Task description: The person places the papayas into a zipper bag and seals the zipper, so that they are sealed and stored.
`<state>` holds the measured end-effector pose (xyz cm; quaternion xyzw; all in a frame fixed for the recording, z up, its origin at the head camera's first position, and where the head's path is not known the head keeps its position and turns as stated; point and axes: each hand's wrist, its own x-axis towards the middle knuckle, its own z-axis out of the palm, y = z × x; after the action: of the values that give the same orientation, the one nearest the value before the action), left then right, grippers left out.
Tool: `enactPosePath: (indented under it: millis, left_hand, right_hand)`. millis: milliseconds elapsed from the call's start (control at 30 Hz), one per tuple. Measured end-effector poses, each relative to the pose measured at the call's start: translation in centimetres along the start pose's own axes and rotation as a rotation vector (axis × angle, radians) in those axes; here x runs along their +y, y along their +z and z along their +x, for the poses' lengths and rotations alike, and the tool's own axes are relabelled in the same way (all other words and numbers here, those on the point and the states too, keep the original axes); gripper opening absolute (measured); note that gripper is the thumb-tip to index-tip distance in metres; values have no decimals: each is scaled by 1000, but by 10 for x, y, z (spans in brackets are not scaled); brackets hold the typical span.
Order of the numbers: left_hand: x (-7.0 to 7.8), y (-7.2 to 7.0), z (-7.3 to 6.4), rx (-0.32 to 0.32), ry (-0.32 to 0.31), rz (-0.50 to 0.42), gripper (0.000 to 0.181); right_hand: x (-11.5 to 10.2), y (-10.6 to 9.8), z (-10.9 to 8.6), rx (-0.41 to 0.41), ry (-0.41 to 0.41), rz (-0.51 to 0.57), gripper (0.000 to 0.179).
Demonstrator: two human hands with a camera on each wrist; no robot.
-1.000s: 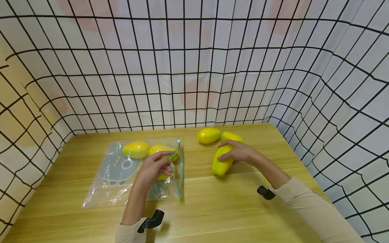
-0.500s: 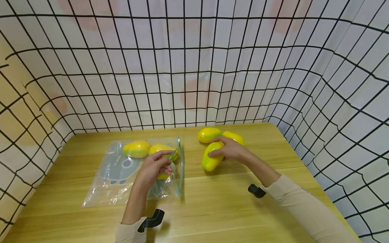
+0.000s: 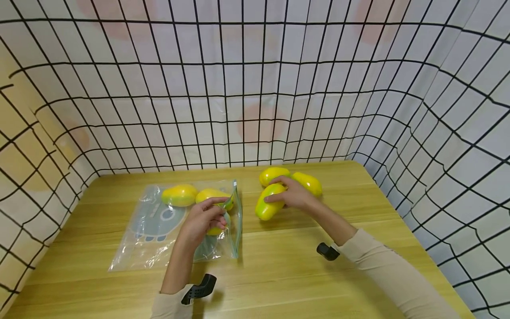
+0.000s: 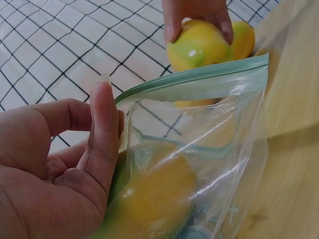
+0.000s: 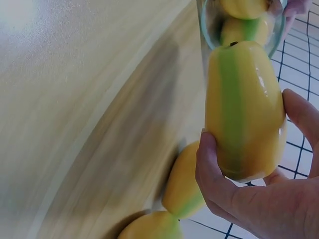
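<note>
My right hand (image 3: 292, 193) grips a yellow papaya (image 5: 244, 114) with a green streak, fingers and thumb around its sides, held above the table to the right of the bag. With my left hand (image 3: 201, 221) I pinch the edge of a clear zip bag (image 3: 131, 252) at its green zip strip (image 4: 199, 74), and the mouth stands parted in both wrist views. Inside the bag lie a papaya (image 3: 179, 195) at the back left, another papaya (image 3: 211, 195) near the mouth, and a third papaya (image 3: 215, 231) partly hidden by my left hand.
Two loose papayas rest at the back of the wooden table (image 3: 279, 274): one papaya (image 3: 272, 175) behind my right hand, the other papaya (image 3: 308, 182) to its right. A black grid on pale cloth (image 3: 255, 106) walls the back and sides. Each wrist wears a black camera (image 3: 201, 287).
My right hand has moved left with the papaya, toward the bag's mouth, lifting it slightly. My left hand and the bag stay where they were.
</note>
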<state>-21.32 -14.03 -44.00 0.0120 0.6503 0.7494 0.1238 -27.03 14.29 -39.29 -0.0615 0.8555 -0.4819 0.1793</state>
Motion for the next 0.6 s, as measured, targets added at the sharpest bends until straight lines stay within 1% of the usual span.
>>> enactPosePath:
  millis: [133,367,600]
  left_hand:
    - [0,0,0,1,-1,3,41]
    - [0,0,1,2,-2,-7,40]
    - [0,0,0,14,-9,-20,39]
  right_hand:
    - [0,4,0,3,-1,-4,68]
    - [2,14,4,7,-4,-46,68]
    - [1,21,5,26,13,-45,67]
